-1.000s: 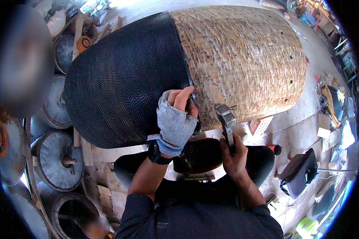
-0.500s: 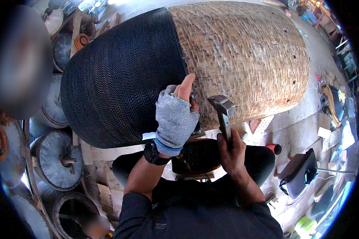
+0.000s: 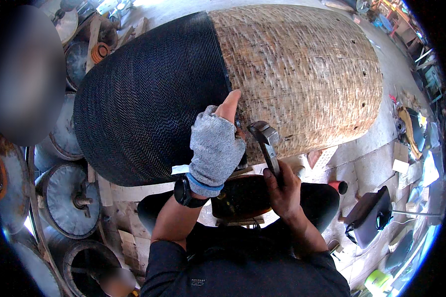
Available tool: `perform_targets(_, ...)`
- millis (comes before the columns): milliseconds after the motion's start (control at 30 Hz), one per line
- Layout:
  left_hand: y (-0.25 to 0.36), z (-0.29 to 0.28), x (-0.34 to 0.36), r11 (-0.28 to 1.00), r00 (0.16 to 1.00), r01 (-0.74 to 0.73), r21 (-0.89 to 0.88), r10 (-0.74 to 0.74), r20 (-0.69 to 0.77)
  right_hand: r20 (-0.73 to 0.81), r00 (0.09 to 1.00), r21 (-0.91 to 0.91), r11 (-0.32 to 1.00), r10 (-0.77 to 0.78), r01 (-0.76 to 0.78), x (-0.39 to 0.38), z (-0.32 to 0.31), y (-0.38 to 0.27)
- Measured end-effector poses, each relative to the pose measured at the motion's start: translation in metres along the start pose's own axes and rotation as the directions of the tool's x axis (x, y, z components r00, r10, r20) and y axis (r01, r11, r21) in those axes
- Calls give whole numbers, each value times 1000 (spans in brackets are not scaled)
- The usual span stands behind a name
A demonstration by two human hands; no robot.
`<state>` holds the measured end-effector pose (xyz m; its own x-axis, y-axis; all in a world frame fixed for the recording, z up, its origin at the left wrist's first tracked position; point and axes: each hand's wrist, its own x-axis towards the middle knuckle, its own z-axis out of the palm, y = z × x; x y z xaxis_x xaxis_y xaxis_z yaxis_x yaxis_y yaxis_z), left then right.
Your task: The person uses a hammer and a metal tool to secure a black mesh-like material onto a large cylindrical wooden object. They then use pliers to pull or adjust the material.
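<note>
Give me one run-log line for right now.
left hand: gloved, at edge of black section | right hand: gripping hammer, head near tan section | drum: black left, tan right

Workshop: hammer [image 3: 267,143], large barrel-shaped piece [image 3: 302,74], metal-ended cylinders [image 3: 67,203] lined up at left, wooden planks [image 3: 93,42], assorted clutter [image 3: 410,132] on slab floor [image 3: 342,166] at right.
</note>
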<state>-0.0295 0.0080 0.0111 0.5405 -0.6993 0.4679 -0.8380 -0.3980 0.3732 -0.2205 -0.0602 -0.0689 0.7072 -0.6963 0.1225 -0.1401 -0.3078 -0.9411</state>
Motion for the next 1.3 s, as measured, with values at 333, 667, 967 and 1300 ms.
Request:
perform_targets(333,17,-13,12,998,996,-22,62,16,83,68,997,-29,999,32,-30,4,-5,-1)
perform_targets(667,6,7,-3,994,995,93,-58,-94,-17,45,997,-83,995,-55,59,10,-7,-5)
perform_targets(967,0,14,-7,986,995,42,-163,-56,-82,55,984,-245,953,-170,178,18,-12,-10)
perform_targets(1300,0,16,-9,990,993,78,-116,-88,-83,92,986,-369,915,-138,163,20,-11,-13)
